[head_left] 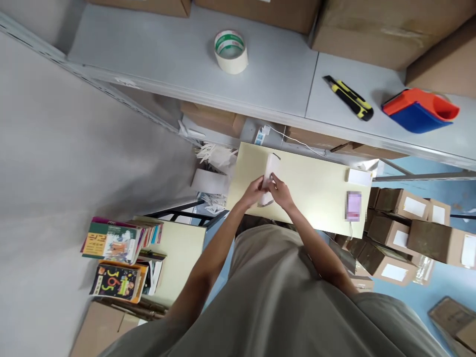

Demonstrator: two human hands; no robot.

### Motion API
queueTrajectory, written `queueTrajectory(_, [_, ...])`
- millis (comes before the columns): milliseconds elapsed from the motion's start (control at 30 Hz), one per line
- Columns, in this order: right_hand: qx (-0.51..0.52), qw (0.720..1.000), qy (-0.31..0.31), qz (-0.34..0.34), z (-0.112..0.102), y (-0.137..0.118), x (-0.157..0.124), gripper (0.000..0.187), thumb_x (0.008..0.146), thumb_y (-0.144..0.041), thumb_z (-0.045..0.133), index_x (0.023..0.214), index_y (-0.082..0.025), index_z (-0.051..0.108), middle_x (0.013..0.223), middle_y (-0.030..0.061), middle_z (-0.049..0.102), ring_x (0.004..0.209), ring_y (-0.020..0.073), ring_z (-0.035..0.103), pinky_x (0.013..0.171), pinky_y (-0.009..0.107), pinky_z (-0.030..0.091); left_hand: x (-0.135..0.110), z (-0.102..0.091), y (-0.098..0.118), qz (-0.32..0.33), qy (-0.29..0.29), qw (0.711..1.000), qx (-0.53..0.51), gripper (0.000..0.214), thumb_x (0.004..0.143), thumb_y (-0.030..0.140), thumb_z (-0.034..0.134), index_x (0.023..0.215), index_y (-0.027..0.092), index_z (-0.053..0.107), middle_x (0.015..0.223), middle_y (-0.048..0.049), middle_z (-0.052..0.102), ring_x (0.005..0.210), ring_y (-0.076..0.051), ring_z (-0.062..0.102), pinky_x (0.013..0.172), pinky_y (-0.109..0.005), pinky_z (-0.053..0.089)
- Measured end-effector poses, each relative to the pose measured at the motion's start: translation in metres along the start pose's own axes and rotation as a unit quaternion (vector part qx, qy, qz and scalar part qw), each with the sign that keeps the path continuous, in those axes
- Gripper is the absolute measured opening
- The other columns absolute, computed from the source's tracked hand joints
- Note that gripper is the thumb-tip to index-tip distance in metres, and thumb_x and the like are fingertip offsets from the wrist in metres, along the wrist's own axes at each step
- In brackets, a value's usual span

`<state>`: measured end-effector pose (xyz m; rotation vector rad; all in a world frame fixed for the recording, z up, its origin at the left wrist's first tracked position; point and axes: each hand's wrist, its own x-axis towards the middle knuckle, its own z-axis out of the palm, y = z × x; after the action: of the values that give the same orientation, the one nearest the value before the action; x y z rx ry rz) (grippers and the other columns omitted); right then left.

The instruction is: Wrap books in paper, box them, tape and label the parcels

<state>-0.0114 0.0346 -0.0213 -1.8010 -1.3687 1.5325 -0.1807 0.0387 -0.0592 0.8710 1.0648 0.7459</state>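
Observation:
Both hands are over the pale yellow table (pixel 312 178). Between them is a long, narrow white box-like object (pixel 273 163), with dark edging at its far end. My left hand (pixel 254 192) is closed on its left side. My right hand (pixel 281 192) presses on it from the right, thumb and fingers bent against its middle. The fingers cover part of the object, so I cannot make out its exact kind. Farther right on the same table lie a white box (pixel 359 177) and a blurred pinkish phone-like thing (pixel 353 206) with a cable.
Above the table's far edge runs a grey shelf (pixel 275 84) bearing a tape roll (pixel 232 62), a utility knife (pixel 349 97), a red-and-blue tape dispenser (pixel 420 111) and cartons (pixel 357 34). Books (pixel 115 240) are stacked at left; labelled cartons (pixel 394 270) stand at right. Paper scraps (pixel 215 156) lie by the wall.

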Motion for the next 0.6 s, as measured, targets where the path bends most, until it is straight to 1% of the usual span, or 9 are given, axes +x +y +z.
queueTrajectory(67, [-0.075,0.997,-0.002,0.015,0.026,-0.014,0.022,0.066,0.113,-0.048,0.053,0.172,-0.020,0.060,0.155,0.0181,0.077,0.138,0.0422,0.077,0.125,0.058,0.058,0.019,-0.031,-0.002,-0.034,0.008,0.998,-0.045,0.062,0.074,0.037,0.089,0.131,0.016,0.079,0.114,-0.0114,0.083,0.110,-0.030,0.077,0.095,-0.037,0.062])
queueTrajectory(167, [-0.148,0.987,-0.025,0.051,0.065,-0.028,0.055,0.067,0.116,-0.044,0.047,0.177,-0.017,0.056,0.179,0.0211,0.058,0.150,0.0490,0.070,0.131,0.065,0.053,0.043,-0.066,-0.009,-0.067,0.016,0.994,-0.085,0.056,0.074,0.039,0.091,0.125,0.017,0.079,0.107,-0.0102,0.082,0.108,-0.027,0.077,0.091,-0.034,0.060])
queueTrajectory(233, [-0.163,0.983,-0.037,0.077,0.087,-0.031,0.074,0.064,0.118,-0.044,0.045,0.176,-0.019,0.057,0.186,0.0196,0.049,0.152,0.0507,0.068,0.132,0.067,0.051,0.054,-0.083,-0.015,-0.070,0.030,0.994,-0.074,0.052,0.078,0.037,0.088,0.125,0.017,0.079,0.106,-0.0097,0.083,0.107,-0.025,0.078,0.096,-0.034,0.061])
queueTrajectory(300, [-0.153,0.982,-0.043,0.098,0.103,-0.029,0.089,0.059,0.118,-0.041,0.047,0.171,-0.022,0.063,0.189,0.0161,0.046,0.156,0.0500,0.066,0.134,0.067,0.050,0.059,-0.096,-0.023,-0.054,0.060,0.996,-0.029,0.052,0.083,0.033,0.082,0.132,0.016,0.078,0.112,-0.0110,0.085,0.113,-0.026,0.078,0.107,-0.039,0.061])
queueTrajectory(367, [-0.141,0.983,-0.043,0.113,0.112,-0.024,0.100,0.052,0.116,-0.037,0.051,0.163,-0.024,0.071,0.188,0.0137,0.049,0.158,0.0477,0.065,0.135,0.065,0.050,0.059,-0.105,-0.032,-0.036,0.090,0.995,0.019,0.060,0.085,0.028,0.078,0.143,0.016,0.076,0.127,-0.0150,0.085,0.129,-0.030,0.076,0.122,-0.047,0.057])
queueTrajectory(433, [-0.138,0.982,-0.044,0.124,0.115,-0.018,0.108,0.045,0.113,-0.034,0.057,0.152,-0.024,0.078,0.185,0.0130,0.053,0.157,0.0456,0.066,0.136,0.064,0.050,0.056,-0.111,-0.040,-0.032,0.106,0.993,0.046,0.070,0.084,0.026,0.080,0.152,0.014,0.072,0.146,-0.0197,0.080,0.149,-0.034,0.068,0.134,-0.052,0.048])
queueTrajectory(500, [-0.135,0.982,-0.043,0.127,0.114,-0.013,0.112,0.039,0.110,-0.035,0.064,0.142,-0.024,0.082,0.183,0.0128,0.057,0.157,0.0440,0.067,0.137,0.062,0.049,0.048,-0.113,-0.046,-0.044,0.100,0.993,0.039,0.077,0.083,0.025,0.082,0.158,0.013,0.069,0.162,-0.0234,0.072,0.162,-0.038,0.060,0.139,-0.055,0.044])
queueTrajectory(600, [-0.124,0.985,-0.041,0.111,0.110,-0.010,0.113,0.036,0.104,-0.041,0.072,0.134,-0.023,0.084,0.177,0.0150,0.063,0.162,0.0409,0.064,0.140,0.058,0.045,0.029,-0.112,-0.049,-0.053,0.086,0.995,0.020,0.076,0.085,0.032,0.085,0.158,0.013,0.071,0.172,-0.0261,0.064,0.167,-0.043,0.056,0.138,-0.057,0.046])
